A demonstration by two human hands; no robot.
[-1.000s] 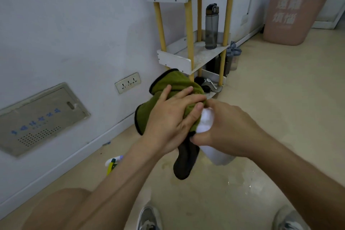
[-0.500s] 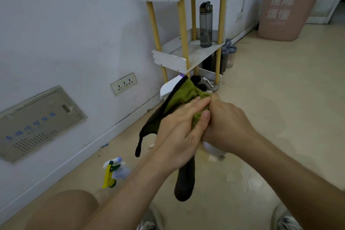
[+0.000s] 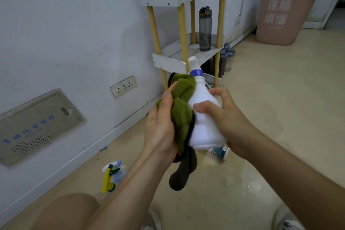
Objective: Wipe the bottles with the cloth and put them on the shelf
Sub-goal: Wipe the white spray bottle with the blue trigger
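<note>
Now your R hand (image 3: 224,117) grips the white bottle (image 3: 203,127); L hand (image 3: 160,127) clasps green cloth (image 3: 182,110) against its side.

The pink bin (image 3: 285,30) carries four large pale Chinese characters in two rows, 远离 over 烦恼. The grey wall panel (image 3: 37,127) has a line of blue Chinese characters, too blurred to read. The small bottle (image 3: 219,152) on the floor bears a printed label, also illegible.
</note>
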